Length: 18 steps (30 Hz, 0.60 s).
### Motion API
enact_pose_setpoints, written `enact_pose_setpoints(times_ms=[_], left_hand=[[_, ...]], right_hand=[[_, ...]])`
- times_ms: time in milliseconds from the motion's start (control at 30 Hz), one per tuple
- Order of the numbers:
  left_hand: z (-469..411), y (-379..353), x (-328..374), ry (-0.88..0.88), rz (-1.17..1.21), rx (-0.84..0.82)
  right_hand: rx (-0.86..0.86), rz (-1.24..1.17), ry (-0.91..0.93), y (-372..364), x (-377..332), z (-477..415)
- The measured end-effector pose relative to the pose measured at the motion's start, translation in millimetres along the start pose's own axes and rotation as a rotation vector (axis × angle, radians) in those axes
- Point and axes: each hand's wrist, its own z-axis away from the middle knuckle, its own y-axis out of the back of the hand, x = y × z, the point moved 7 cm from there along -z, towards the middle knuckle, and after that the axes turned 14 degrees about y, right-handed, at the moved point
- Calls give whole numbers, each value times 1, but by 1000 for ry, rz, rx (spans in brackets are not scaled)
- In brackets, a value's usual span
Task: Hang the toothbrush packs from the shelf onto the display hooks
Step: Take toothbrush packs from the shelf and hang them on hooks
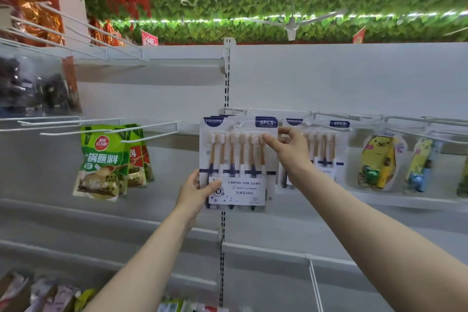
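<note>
I hold a white toothbrush pack (pixel 238 159) marked YIKOJIFE and 6PCS upright in front of the shelf's back panel. More packs sit stacked right behind it. My left hand (pixel 196 192) grips its lower left edge, thumb on the label. My right hand (pixel 287 151) pinches its upper right edge. The pack's hang hole is at the height of the white display hooks (pixel 329 118). Another toothbrush pack (pixel 320 149) hangs on a hook just to the right, partly hidden by my right hand.
Green sauce pouches (pixel 109 159) hang on hooks at left, beside bare white hooks (pixel 149 125). Yellow children's toothbrush packs (pixel 379 159) hang at right. A perforated upright (pixel 226 88) splits the shelving. Lower shelves hold small packets (pixel 45 294).
</note>
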Motion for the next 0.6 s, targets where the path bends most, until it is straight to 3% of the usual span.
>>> enact_pose_setpoints(times_ms=[600], left_hand=[[-24, -14, -7, 42, -64, 40]], right_hand=[[-30, 94, -29, 4, 15, -23]])
